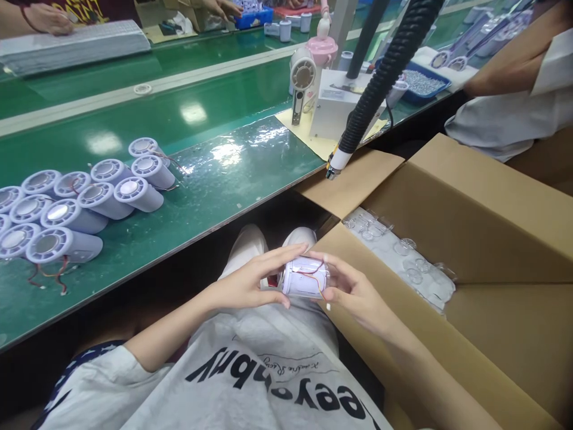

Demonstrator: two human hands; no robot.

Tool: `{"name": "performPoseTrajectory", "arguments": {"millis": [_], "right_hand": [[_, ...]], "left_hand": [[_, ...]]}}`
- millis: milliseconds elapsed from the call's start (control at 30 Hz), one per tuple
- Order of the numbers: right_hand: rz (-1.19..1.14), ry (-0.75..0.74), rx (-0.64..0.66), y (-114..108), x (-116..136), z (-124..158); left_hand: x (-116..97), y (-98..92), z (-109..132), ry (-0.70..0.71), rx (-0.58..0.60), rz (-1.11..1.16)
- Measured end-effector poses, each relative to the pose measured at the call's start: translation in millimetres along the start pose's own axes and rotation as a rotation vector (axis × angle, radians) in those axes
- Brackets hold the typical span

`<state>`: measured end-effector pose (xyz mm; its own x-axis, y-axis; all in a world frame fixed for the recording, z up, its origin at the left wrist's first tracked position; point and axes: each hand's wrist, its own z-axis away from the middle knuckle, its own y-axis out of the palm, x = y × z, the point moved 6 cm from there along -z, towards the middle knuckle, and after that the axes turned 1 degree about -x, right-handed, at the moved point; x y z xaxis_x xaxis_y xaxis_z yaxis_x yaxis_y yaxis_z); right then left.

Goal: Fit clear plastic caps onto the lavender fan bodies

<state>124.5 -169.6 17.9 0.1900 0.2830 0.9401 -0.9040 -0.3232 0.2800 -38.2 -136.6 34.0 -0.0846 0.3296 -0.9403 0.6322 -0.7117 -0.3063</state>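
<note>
Over my lap, both hands hold one small white cylindrical fan part (304,278) with thin red wires. My left hand (250,280) grips its left end, fingers curled round it. My right hand (351,289) pinches its right end, where a clear plastic cap sits. Several matching white fan parts (76,206) with wires lie in rows on the green workbench (224,173) to my left.
An open cardboard box (470,239) at my right holds clear plastic caps (403,251) on a sheet. A black corrugated hose (380,77) hangs over a white machine (335,101). Another person's arm (514,65) is at top right; other hands (45,18) work across the belt.
</note>
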Motion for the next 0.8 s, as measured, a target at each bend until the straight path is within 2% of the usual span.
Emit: {"name": "performPoseTrajectory", "arguments": {"millis": [167, 533, 633, 733, 800], "right_hand": [[0.015, 0.073, 0.02, 2.8, -1.3, 0.7], [-0.05, 0.099, 0.021, 5.4, -10.8, 3.8], [0.032, 0.044, -0.017, 3.9, -8.4, 6.3], [0.237, -0.11, -0.098, 0.3, 0.0, 8.5], [0.315, -0.203, -0.132, -0.9, 5.4, 9.2]], "left_hand": [[-6.5, 0.8, 3.2, 0.129, 0.052, -0.01], [-1.1, 7.2, 5.7, 0.14, 0.102, 0.014], [5.7, 8.1, 5.1, 0.007, 0.064, 0.142], [15.2, 9.0, 5.5, -0.184, -0.001, 0.398], [18.1, 9.9, 5.5, -0.263, -0.041, 0.498]]}}
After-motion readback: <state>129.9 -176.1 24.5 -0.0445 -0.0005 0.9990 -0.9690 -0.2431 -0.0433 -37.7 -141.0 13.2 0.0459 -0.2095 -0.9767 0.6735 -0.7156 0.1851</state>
